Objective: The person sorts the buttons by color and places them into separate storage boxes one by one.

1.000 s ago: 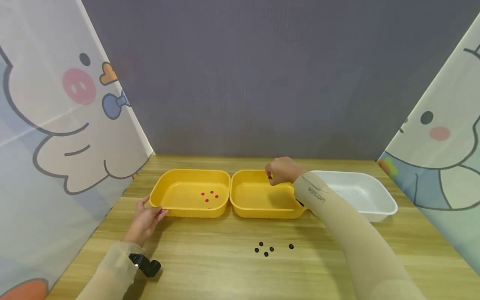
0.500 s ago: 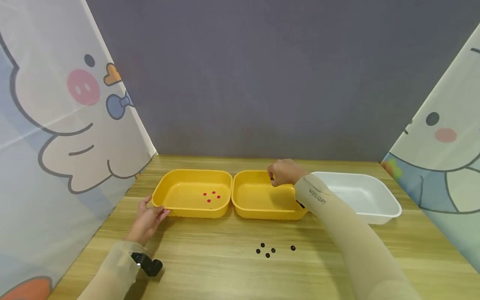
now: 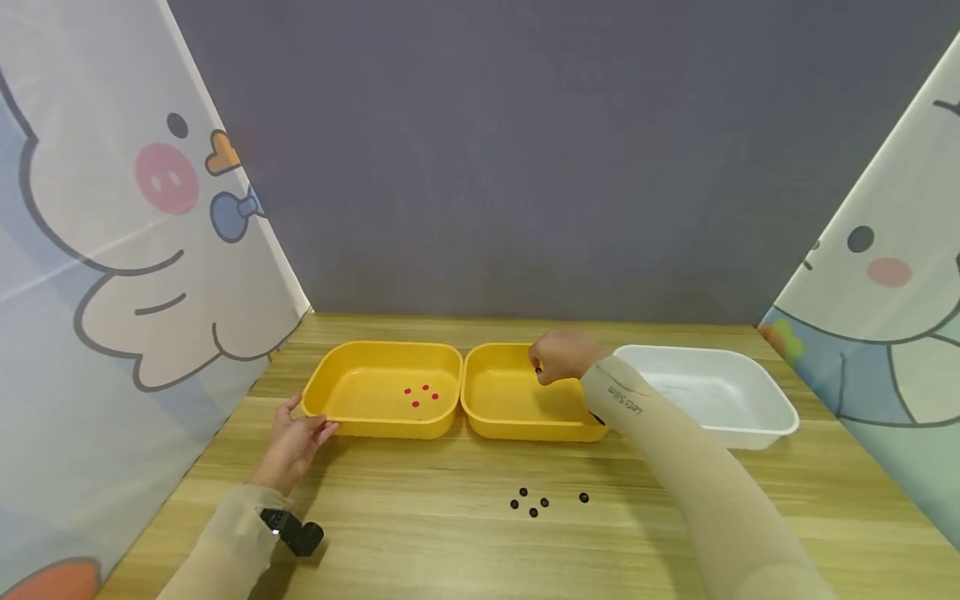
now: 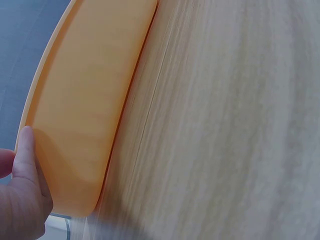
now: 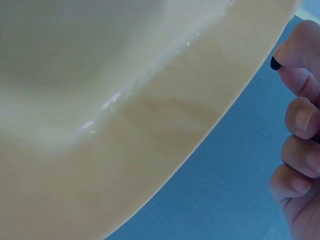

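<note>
My left hand (image 3: 294, 446) grips the near left corner of the left yellow tray (image 3: 390, 429), its thumb at the rim. The left wrist view shows those fingers against the tray's wall (image 4: 85, 100). Over the middle yellow tray (image 3: 495, 429) is my right hand (image 3: 566, 354), fingers curled. Thumb and forefinger pinch a small black button (image 5: 275, 63), with the other fingers folded in. Several red buttons (image 3: 416, 404) lie in the left tray. In front of the trays, a loose group of black buttons (image 3: 533, 512) rests on the wooden table (image 3: 420, 533), one button (image 3: 583, 497) apart on the right.
A white tray (image 3: 757, 437) stands right of the middle tray, partly behind my right forearm. The trays line up side by side. A grey wall (image 3: 480, 167) closes off the back, and cartoon-printed panels (image 3: 150, 333) flank both sides.
My right hand has come slightly lower and left over the middle tray, still pinching the black button. The left hand keeps its grip on the left tray. The view shifts a little.
</note>
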A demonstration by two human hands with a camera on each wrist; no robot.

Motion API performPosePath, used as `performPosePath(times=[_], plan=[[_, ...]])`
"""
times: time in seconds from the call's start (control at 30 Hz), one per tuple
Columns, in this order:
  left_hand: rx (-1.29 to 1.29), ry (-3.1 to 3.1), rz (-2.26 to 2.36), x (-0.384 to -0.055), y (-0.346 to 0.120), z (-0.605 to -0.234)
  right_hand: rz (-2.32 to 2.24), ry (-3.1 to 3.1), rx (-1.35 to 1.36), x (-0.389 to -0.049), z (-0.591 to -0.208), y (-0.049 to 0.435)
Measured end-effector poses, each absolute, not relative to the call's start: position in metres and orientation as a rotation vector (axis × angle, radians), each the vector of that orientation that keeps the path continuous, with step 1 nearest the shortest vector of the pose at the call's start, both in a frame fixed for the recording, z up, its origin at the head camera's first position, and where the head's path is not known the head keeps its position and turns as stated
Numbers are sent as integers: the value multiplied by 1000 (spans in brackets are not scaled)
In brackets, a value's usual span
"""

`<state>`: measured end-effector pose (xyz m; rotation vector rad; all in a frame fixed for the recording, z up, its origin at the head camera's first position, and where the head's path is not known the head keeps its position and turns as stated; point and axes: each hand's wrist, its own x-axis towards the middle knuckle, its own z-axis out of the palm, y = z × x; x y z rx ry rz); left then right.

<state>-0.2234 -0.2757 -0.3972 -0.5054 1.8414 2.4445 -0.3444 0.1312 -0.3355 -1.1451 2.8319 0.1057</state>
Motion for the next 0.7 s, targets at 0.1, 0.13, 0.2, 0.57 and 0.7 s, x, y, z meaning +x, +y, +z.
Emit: performPosePath(times=[0.1,0.13,0.2,0.57,0.7], plan=[[-506,1848,2445,-222,-277,-397,119,2815,-1167,-343,-336,128],[-499,1848,2447,-222,-277,-397,125,2812,-1176,-342,-337,127],[-496,1847,2450,-222,-277,-398,133,2803,-1181,-341,-336,126],[-518,1869,2457,-223,-273,-400,152,2775,-1159,-346,-339,123],[-528,1871,2456,-224,-273,-400,171,2780,-1144,-346,-337,122]])
